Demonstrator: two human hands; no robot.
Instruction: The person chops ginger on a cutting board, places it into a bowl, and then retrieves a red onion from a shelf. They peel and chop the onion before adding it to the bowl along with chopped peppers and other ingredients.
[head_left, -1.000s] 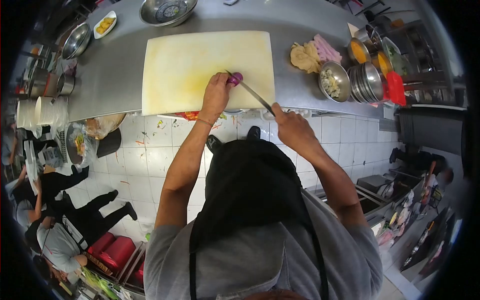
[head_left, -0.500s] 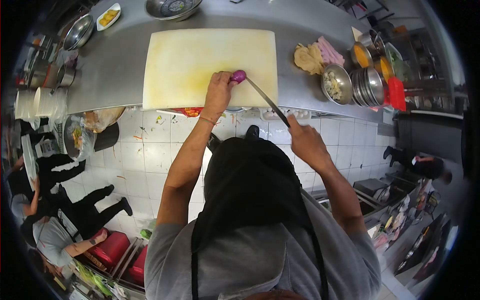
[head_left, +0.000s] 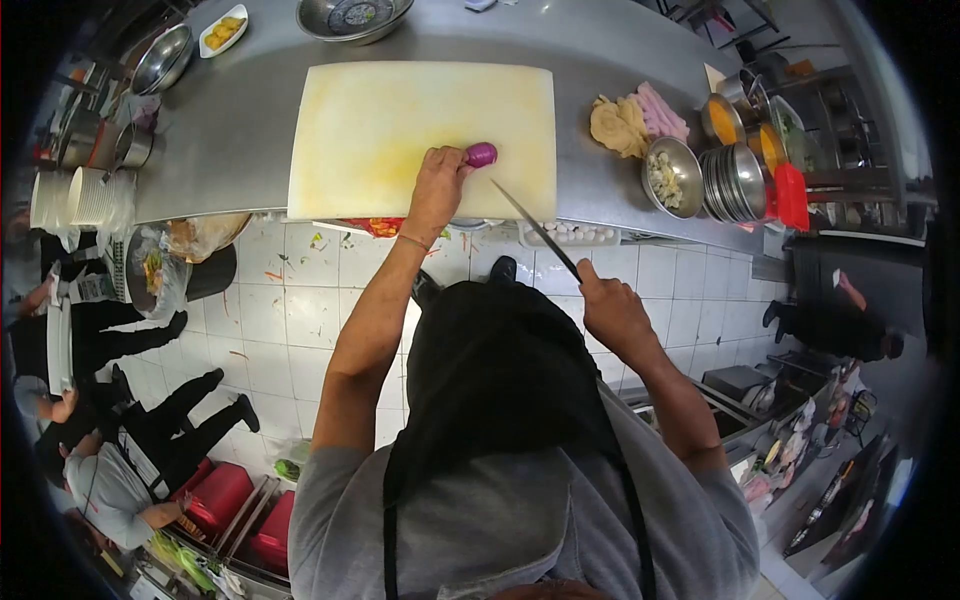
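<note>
A purple onion (head_left: pixel 481 154) lies on the white cutting board (head_left: pixel 370 110), right of the board's middle. The fingers of my left hand (head_left: pixel 438 190) are closed on the onion's left side. My right hand (head_left: pixel 612 305) grips the handle of a long knife (head_left: pixel 537 228) in front of the board. The blade points up and left, its tip over the board just below the onion and apart from it.
Right of the board are cloths (head_left: pixel 620 125), a bowl of pale chopped pieces (head_left: pixel 665 180), stacked metal bowls (head_left: pixel 735 183) and a red container (head_left: pixel 791 198). Behind stands a metal bowl (head_left: pixel 355 18). Co-workers (head_left: pixel 120 470) are at the lower left, another person (head_left: pixel 840 328) at the right.
The knife tip has moved down, away from the onion, as my right hand shifted slightly. My left hand stays on the onion. The co-workers at the left have changed position.
</note>
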